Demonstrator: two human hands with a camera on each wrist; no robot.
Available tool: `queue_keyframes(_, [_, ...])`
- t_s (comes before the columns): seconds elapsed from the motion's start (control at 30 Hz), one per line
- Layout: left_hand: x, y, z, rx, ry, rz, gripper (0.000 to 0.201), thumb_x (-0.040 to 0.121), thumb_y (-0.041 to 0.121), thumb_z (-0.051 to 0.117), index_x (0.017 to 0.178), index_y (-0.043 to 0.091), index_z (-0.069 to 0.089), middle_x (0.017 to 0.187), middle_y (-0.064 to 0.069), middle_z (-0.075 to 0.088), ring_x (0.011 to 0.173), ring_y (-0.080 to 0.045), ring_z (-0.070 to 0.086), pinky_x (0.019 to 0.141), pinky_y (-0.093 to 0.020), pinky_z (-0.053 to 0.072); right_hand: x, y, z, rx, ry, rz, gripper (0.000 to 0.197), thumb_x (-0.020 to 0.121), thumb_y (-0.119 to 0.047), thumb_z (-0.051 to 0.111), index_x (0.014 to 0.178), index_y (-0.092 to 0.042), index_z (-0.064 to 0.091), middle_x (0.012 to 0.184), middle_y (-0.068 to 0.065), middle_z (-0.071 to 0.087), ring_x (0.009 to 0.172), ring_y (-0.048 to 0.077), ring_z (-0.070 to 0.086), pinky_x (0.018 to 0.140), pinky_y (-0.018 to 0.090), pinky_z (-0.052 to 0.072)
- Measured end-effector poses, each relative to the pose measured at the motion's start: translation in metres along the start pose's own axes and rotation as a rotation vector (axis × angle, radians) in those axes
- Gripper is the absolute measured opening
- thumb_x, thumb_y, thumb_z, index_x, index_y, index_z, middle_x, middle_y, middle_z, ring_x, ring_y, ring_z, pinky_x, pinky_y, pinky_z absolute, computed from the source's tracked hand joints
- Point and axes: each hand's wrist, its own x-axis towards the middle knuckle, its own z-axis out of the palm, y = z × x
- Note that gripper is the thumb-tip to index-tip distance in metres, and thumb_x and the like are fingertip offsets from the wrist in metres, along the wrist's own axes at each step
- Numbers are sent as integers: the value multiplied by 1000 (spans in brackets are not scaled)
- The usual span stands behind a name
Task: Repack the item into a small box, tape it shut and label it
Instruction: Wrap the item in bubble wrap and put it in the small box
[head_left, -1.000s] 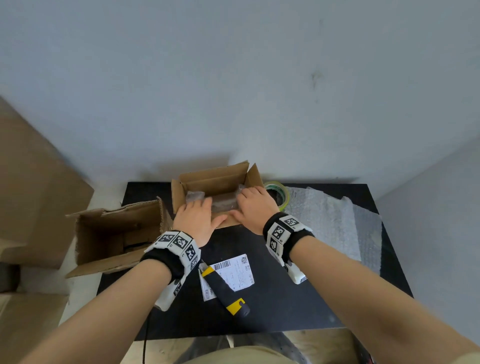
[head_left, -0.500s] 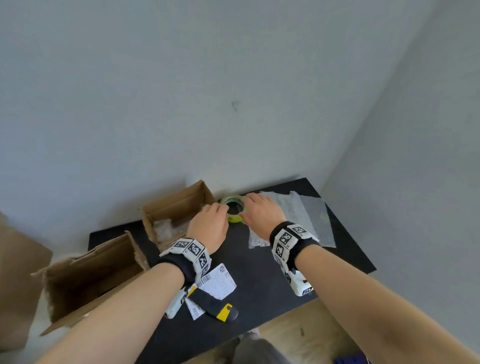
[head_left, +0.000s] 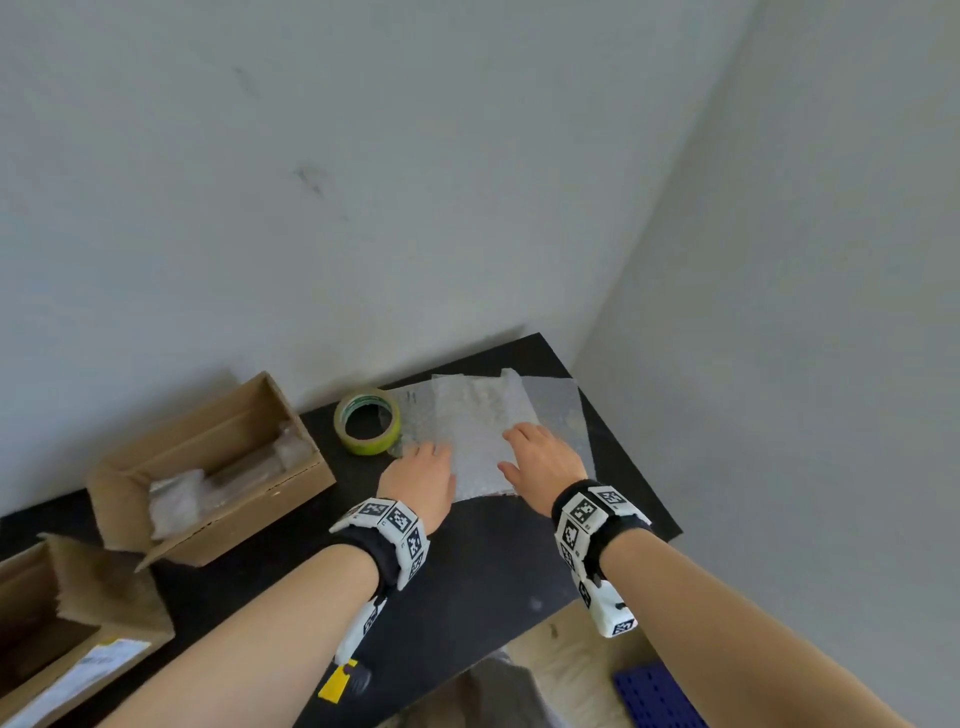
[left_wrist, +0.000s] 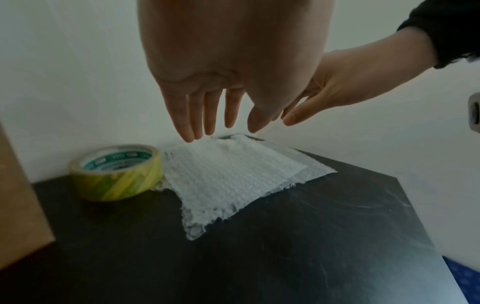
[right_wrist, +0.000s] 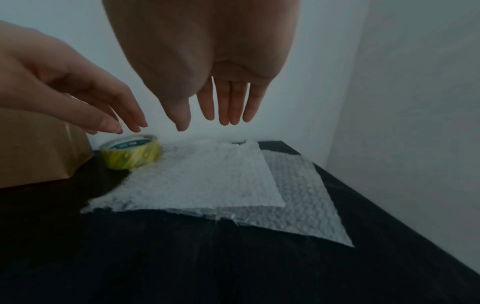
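Observation:
The small cardboard box (head_left: 218, 467) stands open on the black table (head_left: 483, 566), with the plastic-wrapped item (head_left: 228, 483) lying inside. Sheets of bubble wrap (head_left: 483, 431) lie flat at the table's far right corner. My left hand (head_left: 418, 478) hovers over their left edge, fingers straight and spread, holding nothing. My right hand (head_left: 543, 457) hovers over their right part, also flat and empty. In both wrist views the fingers (left_wrist: 205, 115) (right_wrist: 228, 102) hang just above the wrap (left_wrist: 228, 176) (right_wrist: 197, 179). A yellow-green tape roll (head_left: 368, 421) (left_wrist: 116, 172) (right_wrist: 131, 151) sits between box and wrap.
A larger open cardboard box (head_left: 67, 623) with a white label inside stands at the near left. A yellow and black cutter (head_left: 343, 680) lies at the table's front edge under my left forearm. Grey walls close the corner behind and to the right. A blue object (head_left: 660, 696) lies on the floor.
Both hands left the small box, passed the tape roll and moved right over the bubble wrap. My view swung right, so the boxes now sit at the left.

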Motion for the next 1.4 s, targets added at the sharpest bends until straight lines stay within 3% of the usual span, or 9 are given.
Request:
queue_keyframes(0.17, [31, 11, 26, -58, -100, -76, 47, 96, 30, 45, 138, 15, 32, 140, -9, 36, 123, -27, 45, 94, -38, 45, 23, 30, 19, 49, -104, -22, 49, 95, -29, 51, 139, -14, 36, 144, 4, 38, 130, 22, 39, 102, 35, 39])
queue_keyframes(0.33, [51, 12, 59, -79, -217, -145, 70, 91, 44, 51, 148, 24, 16, 157, -6, 10, 142, -27, 19, 109, -43, 32, 44, 55, 44, 40, -220, -113, 60, 90, -25, 58, 143, -16, 30, 152, 7, 23, 135, 25, 33, 107, 39, 37])
queue_keyframes(0.43, [50, 13, 72, -75, -202, -134, 65, 92, 36, 51, 147, 26, 19, 158, -2, 9, 143, -24, 18, 112, -41, 29, 49, 63, 55, 44, -226, -146, 59, 91, -24, 55, 144, -17, 30, 153, 8, 20, 136, 25, 30, 107, 39, 33])
queue_keyframes(0.57, [48, 15, 80, -70, -104, -138, 53, 94, 25, 47, 144, 23, 29, 155, -3, 18, 140, -22, 23, 112, -40, 27, 52, 66, 58, 56, -207, -192, 53, 92, -23, 53, 142, -16, 35, 149, 9, 27, 134, 25, 32, 106, 37, 33])
queue_keyframes(0.8, [47, 19, 79, -15, -40, -151, 36, 97, 15, 42, 133, 20, 39, 147, -2, 32, 133, -21, 34, 102, -35, 36, 59, 61, 62, 13, -178, -224, 27, 91, -11, 52, 118, -8, 54, 122, 9, 48, 110, 24, 48, 85, 32, 45])
queue_keyframes(0.9, [44, 22, 71, -41, -15, -143, 30, 96, 13, 41, 126, 18, 43, 132, -2, 46, 120, -21, 45, 93, -32, 39, 60, 57, 60, -4, -170, -249, 19, 90, -2, 50, 107, -6, 56, 108, 9, 53, 98, 26, 52, 74, 33, 46])
queue_keyframes(1.03, [37, 22, 51, -100, 66, -131, 22, 97, 19, 40, 118, 17, 44, 120, -3, 55, 110, -21, 52, 91, -31, 39, 59, 49, 44, 76, -98, -237, 13, 93, -7, 48, 100, -7, 59, 101, 9, 57, 93, 27, 56, 74, 38, 50])
queue_keyframes(1.2, [25, 23, 18, -163, 106, -68, 51, 91, 45, 49, 134, 21, 38, 135, 1, 48, 123, -19, 47, 101, -33, 37, 58, 31, 1, 264, -31, -182, 21, 97, -21, 45, 105, -9, 60, 105, 6, 62, 93, 23, 59, 80, 35, 49])
queue_keyframes(1.4, [17, 11, -21, -188, 219, -63, 26, 98, 30, 40, 121, 18, 46, 122, -2, 56, 106, -21, 55, 80, -32, 45, 53, 6, -44, 339, 37, -154, 18, 94, -16, 50, 105, -12, 63, 107, 4, 67, 97, 19, 61, 87, 34, 49])
